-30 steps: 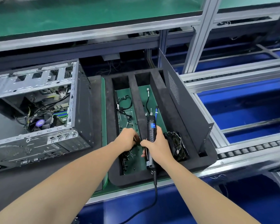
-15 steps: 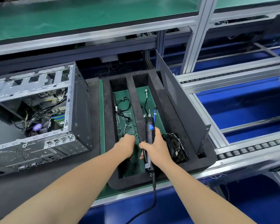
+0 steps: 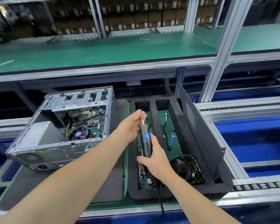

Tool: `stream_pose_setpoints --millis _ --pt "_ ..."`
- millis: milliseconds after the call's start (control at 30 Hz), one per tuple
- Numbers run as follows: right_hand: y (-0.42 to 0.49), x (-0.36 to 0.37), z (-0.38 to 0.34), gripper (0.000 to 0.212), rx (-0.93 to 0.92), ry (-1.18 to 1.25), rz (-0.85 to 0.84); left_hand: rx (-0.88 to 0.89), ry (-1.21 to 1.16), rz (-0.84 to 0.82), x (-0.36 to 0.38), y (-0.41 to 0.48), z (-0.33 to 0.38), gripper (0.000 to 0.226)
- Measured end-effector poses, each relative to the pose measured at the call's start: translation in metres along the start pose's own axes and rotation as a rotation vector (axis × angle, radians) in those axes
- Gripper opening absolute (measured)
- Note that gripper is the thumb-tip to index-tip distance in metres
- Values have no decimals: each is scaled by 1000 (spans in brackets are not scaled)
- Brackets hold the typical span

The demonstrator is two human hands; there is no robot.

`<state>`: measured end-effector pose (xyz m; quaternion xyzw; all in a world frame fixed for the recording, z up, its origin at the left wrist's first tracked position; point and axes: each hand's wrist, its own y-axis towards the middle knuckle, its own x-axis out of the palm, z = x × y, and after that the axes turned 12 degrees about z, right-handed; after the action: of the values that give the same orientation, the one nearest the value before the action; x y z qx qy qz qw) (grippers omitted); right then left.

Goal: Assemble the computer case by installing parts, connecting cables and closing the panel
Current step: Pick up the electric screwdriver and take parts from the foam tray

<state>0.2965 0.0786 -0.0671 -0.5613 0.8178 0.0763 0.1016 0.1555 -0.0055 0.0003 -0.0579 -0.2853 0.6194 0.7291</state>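
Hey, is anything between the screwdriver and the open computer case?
Nothing visible blocks it. The right hand holds the screwdriver above the foam tray; only the left hand, pinching its tip, lies toward the computer case.

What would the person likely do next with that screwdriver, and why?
Probably swing the electric screwdriver left to the open computer case: the right hand grips it, and the left hand pinches its bit tip, perhaps seating a screw.

The bench [image 3: 249,196] carries a grey mat [image 3: 111,183] — computer case [image 3: 63,126] on it, foam tray [image 3: 217,186] beside.
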Motion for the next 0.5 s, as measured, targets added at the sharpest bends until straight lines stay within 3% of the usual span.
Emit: stream_pose_setpoints --millis 233,500 --pt "-11 32 -42 92 -114 -58 -111 8 -83 37 -54 -37 50 32" --pt "-41 106 -73 93 -126 -89 -155 43 -149 -3 -148 -70 72 31"
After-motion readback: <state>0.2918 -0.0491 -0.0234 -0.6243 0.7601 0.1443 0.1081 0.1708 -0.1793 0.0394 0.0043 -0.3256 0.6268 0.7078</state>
